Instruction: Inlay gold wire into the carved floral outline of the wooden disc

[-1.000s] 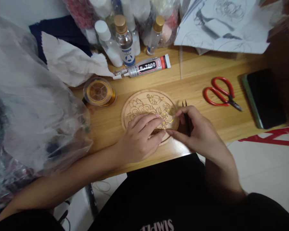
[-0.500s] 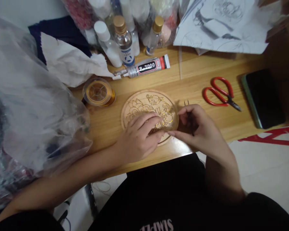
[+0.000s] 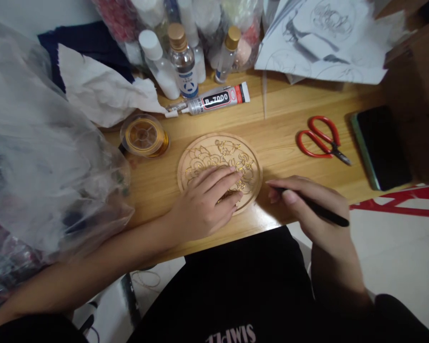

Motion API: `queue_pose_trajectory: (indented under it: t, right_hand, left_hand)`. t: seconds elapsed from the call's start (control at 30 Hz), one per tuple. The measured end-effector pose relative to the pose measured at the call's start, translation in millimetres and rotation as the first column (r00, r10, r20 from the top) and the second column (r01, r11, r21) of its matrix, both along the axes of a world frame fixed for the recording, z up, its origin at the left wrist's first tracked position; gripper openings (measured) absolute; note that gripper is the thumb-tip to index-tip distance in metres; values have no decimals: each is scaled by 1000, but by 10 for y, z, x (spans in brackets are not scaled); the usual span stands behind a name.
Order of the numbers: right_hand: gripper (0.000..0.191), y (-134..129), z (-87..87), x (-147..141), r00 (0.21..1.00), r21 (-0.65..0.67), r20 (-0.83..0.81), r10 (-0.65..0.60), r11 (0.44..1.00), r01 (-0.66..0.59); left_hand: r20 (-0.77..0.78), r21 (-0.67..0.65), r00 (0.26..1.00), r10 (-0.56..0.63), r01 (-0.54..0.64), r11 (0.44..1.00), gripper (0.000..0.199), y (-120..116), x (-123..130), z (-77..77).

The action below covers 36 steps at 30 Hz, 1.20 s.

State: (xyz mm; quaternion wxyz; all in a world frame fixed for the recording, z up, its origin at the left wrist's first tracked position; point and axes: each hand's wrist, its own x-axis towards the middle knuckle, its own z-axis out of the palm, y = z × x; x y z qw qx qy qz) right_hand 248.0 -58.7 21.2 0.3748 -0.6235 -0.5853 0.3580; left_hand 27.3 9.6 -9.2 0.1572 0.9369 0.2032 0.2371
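Observation:
A round wooden board (image 3: 219, 138) lies on the table, with a flower pattern outlined in gold wire (image 3: 200, 159) on its face. My left hand (image 3: 209, 200) rests over the lower part of the board, fingers stretched out and covering some of the pattern. Just right of the board, my right hand (image 3: 307, 202) is closed around black tweezers (image 3: 325, 213). Their tips are hidden by my fingers, and the black body slants back over the hand. Left of the board sits a clear spool of gold wire (image 3: 146, 136).
Behind the board lie a B-7000 glue tube (image 3: 218, 99) and several bottles (image 3: 186, 66). Red-handled cutters (image 3: 323, 139) and a phone (image 3: 381, 147) are to the right. Sketch papers (image 3: 318, 43) lie at the back; a big plastic bag (image 3: 57, 157) fills the left side.
My right hand has drawn back from the left fingertips and the board. The tweezers have turned in it, from tips pointing away to lying slanted across the hand. My left hand stays on the board.

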Motion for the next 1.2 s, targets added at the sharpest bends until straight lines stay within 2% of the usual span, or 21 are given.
queue_pose_trajectory:
  t: [0.2,0.27,0.43,0.57,0.7,0.87,1.0,1.2]
  right_hand:
    - [20,-95,-14,-106,988,-180,-153,-22,984,-6]
    - [17,-103,-29,-139,990,-186,-137,-21,983,-5]
    - [12,-77,-33,-182,999,-101,14,-48,994,49]
    - [9,-62,-36,-183,997,-39,41,-68,997,69]
    - [3,-70,-35,-198,988,26,57,-143,990,142]
    - [8,-108,-10,-254,984,15,68,-165,986,164]
    - [11,-160,-34,-307,969,78,171,-180,983,169]
    - [27,-192,-132,-398,934,207,294,-205,967,147]
  left_hand:
    - [20,22,1000,-4,3,1000,18,3,4,-14]
    - [33,26,999,-2,1,1000,18,4,8,-18]
    - [32,29,999,0,0,1000,17,3,15,-23]
    - [23,29,1000,-5,4,1000,17,3,12,-20]
    - [7,39,1000,-8,8,999,16,5,8,-6]
    - [-14,32,1000,-4,4,999,16,2,5,2]
    - [-45,6,999,-9,9,1000,19,-10,-2,7]
    - [-81,24,996,-29,31,999,31,-17,-7,8]
